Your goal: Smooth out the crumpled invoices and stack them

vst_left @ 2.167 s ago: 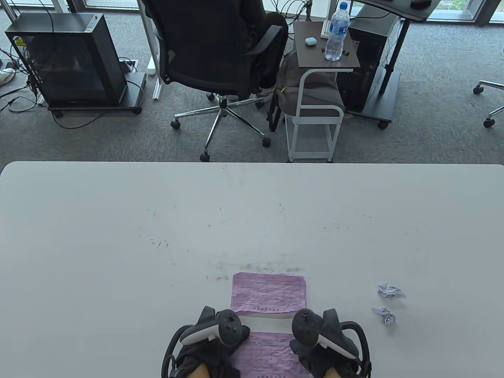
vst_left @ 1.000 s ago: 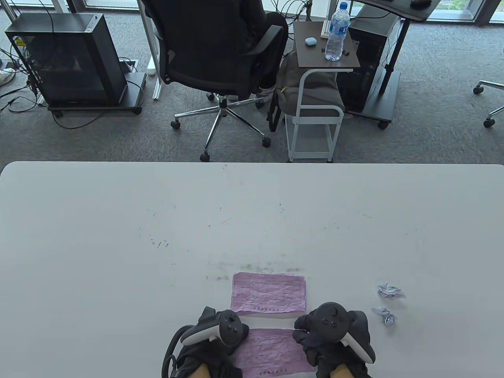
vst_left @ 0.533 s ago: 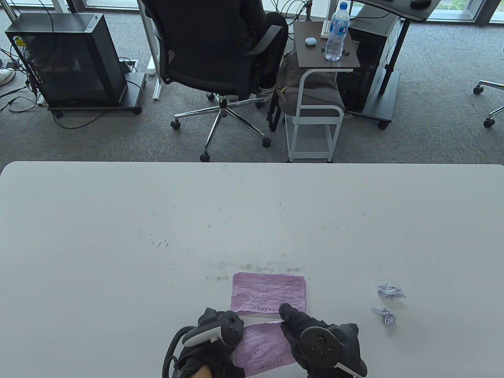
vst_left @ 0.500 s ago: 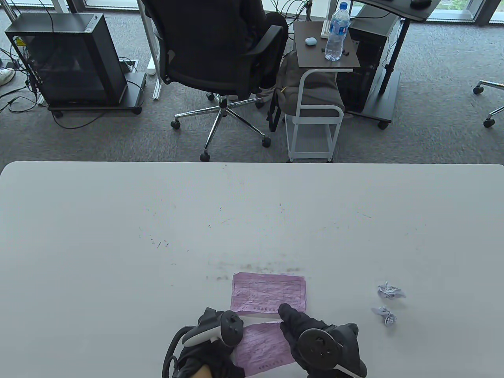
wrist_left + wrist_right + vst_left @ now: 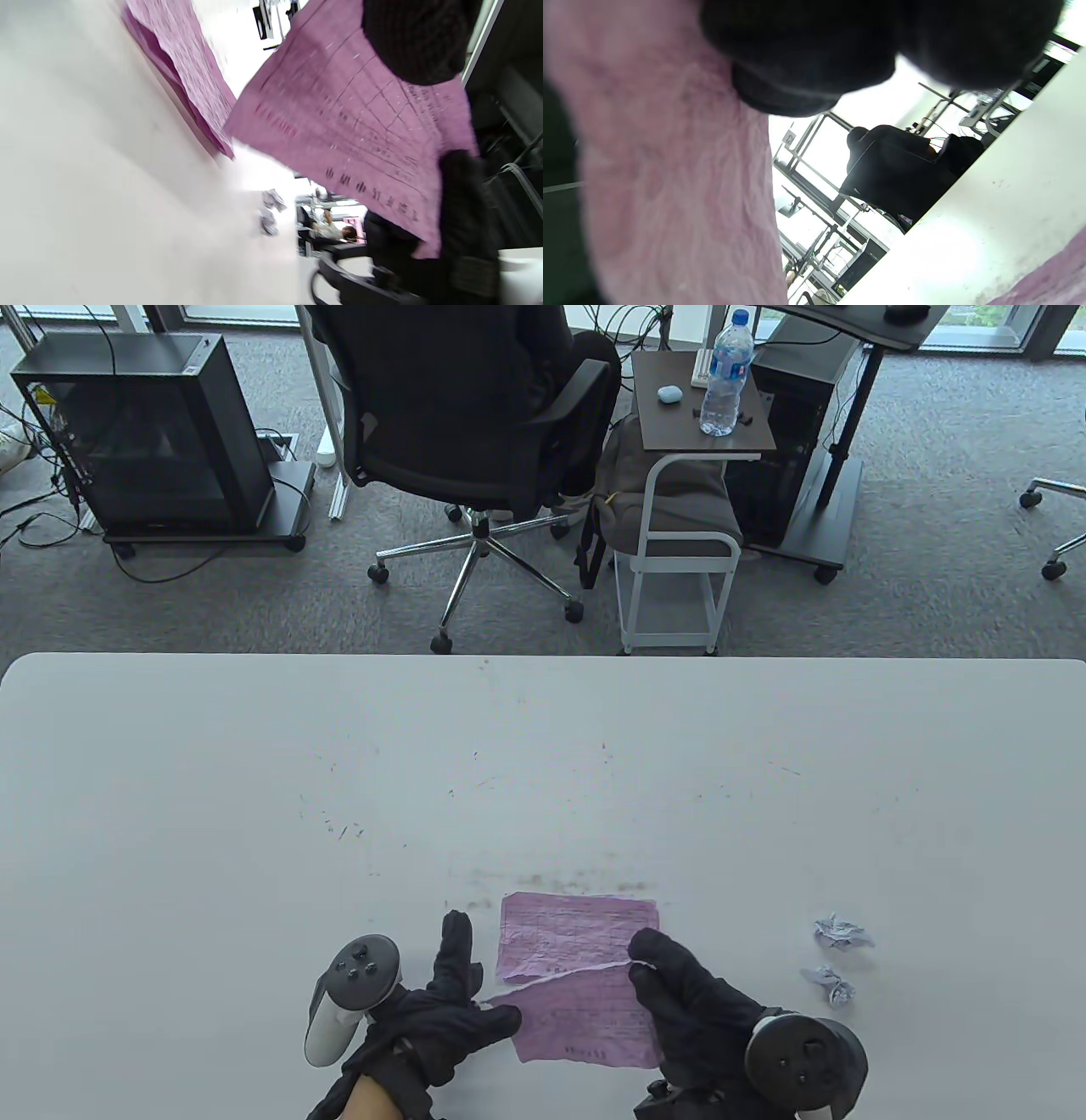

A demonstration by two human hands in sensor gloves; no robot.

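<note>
With the right hand (image 5: 696, 1010) gripping the flattened invoice (image 5: 585, 1014) and the left hand (image 5: 428, 1027) relaxed and empty, align edges squarely over the stack (image 5: 577, 929) before lowering.

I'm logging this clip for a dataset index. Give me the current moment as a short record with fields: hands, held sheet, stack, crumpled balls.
right hand: pinches the sheet's right edge
left hand: fingers straight, beside the sheet's left corner
sheet: pink invoice, flattened, lifted, its far edge over the stack's near edge
stack: pink invoices flat on the table
balls: two crumpled, right of the stack, untouched
</note>
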